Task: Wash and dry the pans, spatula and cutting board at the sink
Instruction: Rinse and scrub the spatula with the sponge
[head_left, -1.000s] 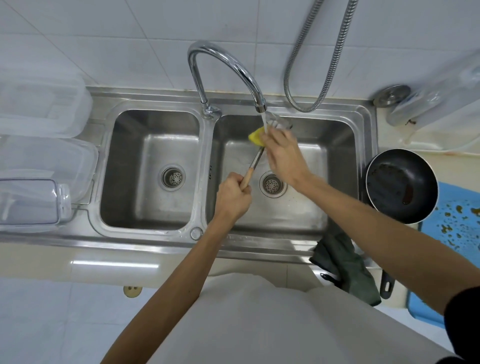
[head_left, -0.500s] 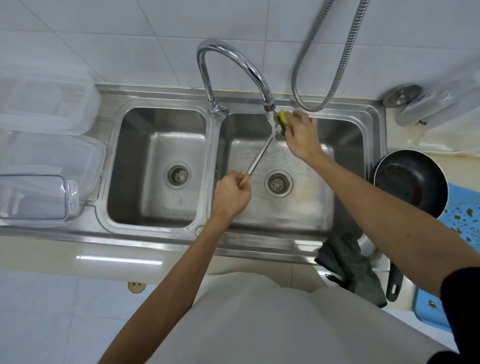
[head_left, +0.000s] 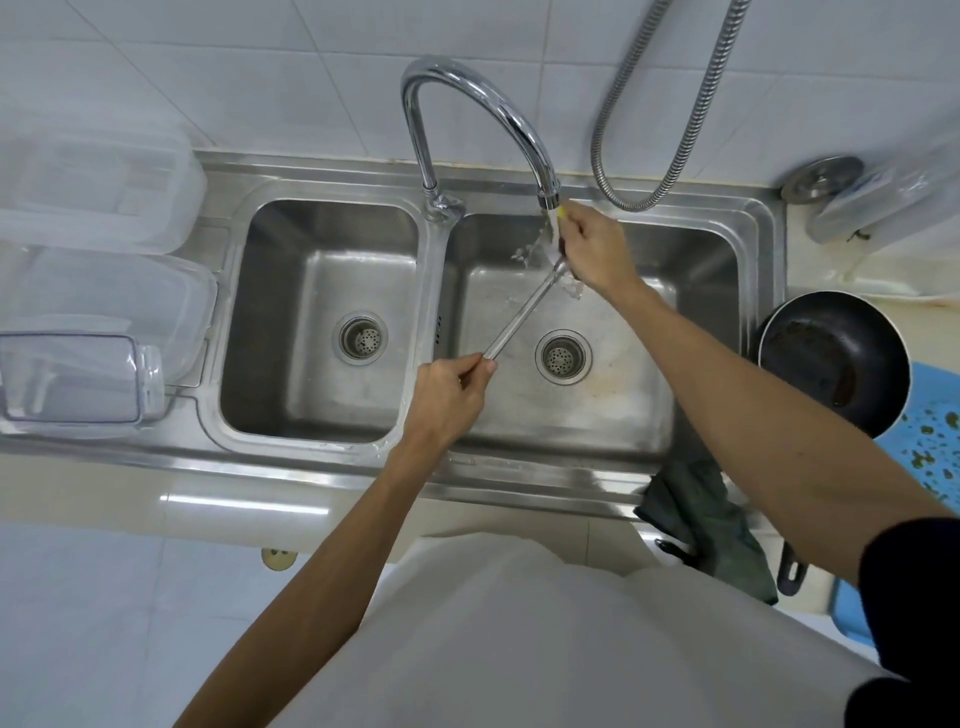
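My left hand (head_left: 449, 397) grips the lower end of the metal spatula (head_left: 522, 318), whose shaft slants up and right over the right basin (head_left: 623, 415). The spatula's head is under the running tap (head_left: 483, 109), mostly hidden by my right hand (head_left: 592, 249). That hand holds a yellow sponge (head_left: 561, 212) against the spatula head, right below the spout. Water splashes around it. A dark frying pan (head_left: 831, 358) sits on the counter right of the sink, above a blue cutting board (head_left: 930, 441) with food specks.
The left basin (head_left: 322, 322) holds nothing. Clear plastic containers (head_left: 98, 291) stand on the left counter. A dark green cloth (head_left: 711, 519) hangs over the sink's front right edge beside a black pan handle (head_left: 789, 571). A metal hose (head_left: 670, 98) hangs from the wall.
My right hand with the sponge slid up the spatula from mid-shaft to its head under the spout. The left hand kept its hold on the handle.
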